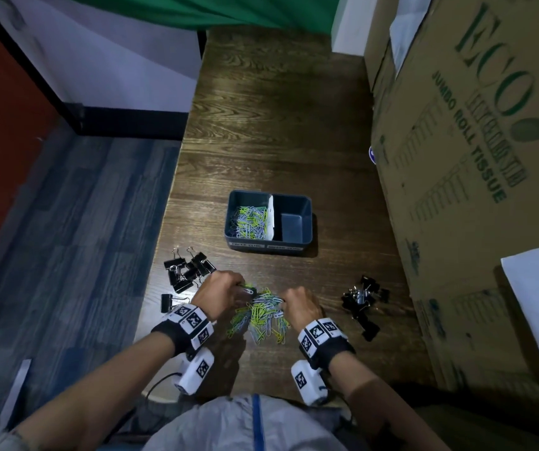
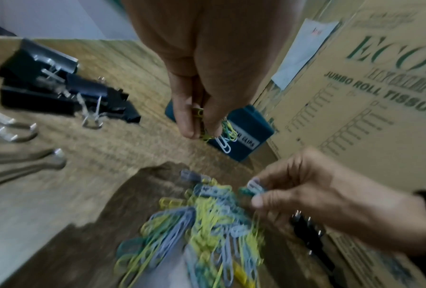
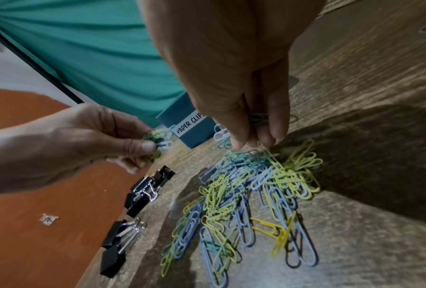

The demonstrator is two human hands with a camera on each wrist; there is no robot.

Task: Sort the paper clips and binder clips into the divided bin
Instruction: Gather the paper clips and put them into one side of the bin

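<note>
A heap of yellow, green and pale blue paper clips (image 1: 261, 312) (image 3: 256, 185) (image 2: 201, 224) lies on the dark wooden table near its front edge. My left hand (image 1: 225, 292) (image 2: 201, 124) pinches a small bunch of them just above the heap's left side. My right hand (image 1: 297, 304) (image 3: 256, 134) grips a few clips at the heap's right side, fingertips down on the pile. Black binder clips lie in two groups, one at the left (image 1: 188, 271) and one at the right (image 1: 364, 301). The dark blue divided bin (image 1: 269, 247) stands beyond, paper clips in its left compartment.
Large cardboard cartons (image 1: 476, 177) wall off the table's right side. The table's left edge (image 1: 167, 222) drops to a blue carpeted floor. A single binder clip (image 1: 168, 301) lies close to that edge. Bare wood stretches behind the bin.
</note>
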